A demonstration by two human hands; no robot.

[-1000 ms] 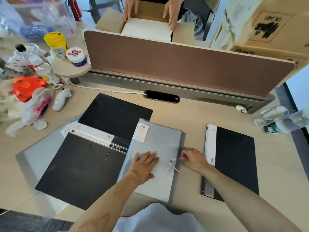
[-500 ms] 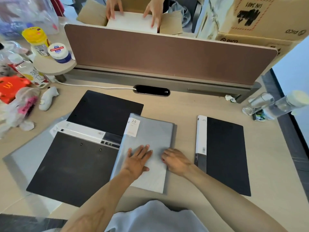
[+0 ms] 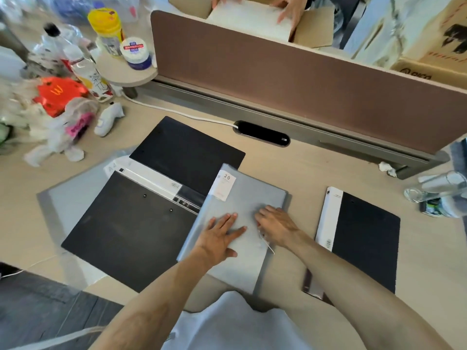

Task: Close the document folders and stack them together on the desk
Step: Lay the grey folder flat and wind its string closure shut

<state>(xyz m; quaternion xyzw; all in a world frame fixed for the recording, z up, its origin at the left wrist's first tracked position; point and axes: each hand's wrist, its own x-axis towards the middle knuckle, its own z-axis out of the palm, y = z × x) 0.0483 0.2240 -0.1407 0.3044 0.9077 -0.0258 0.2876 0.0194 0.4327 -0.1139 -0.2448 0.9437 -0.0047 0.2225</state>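
Observation:
A closed grey folder point(image 3: 255, 195) with a "20" label lies at the desk's front middle, overlapping an open black folder point(image 3: 131, 223) on its left. My left hand point(image 3: 219, 236) rests flat on the grey cover, fingers spread. My right hand point(image 3: 275, 226) sits on the cover's right part with fingers curled. A thin white elastic cord point(image 3: 269, 246) runs out from under that hand, from an eyelet. A closed black folder point(image 3: 366, 236) with a white spine lies apart on the right. A translucent grey folder point(image 3: 58, 205) lies open beneath the black one.
A brown divider panel point(image 3: 303, 79) closes off the back, with another person's hands on a box behind it. Bottles, jars and plastic bags point(image 3: 63, 97) crowd the back left. Clear bottles point(image 3: 442, 190) lie at the right edge. A white cable point(image 3: 177, 112) runs to a desk grommet.
My right hand has moved left from the grey folder's right edge onto its cover, taking the cord along. My left hand has stayed flat on the cover.

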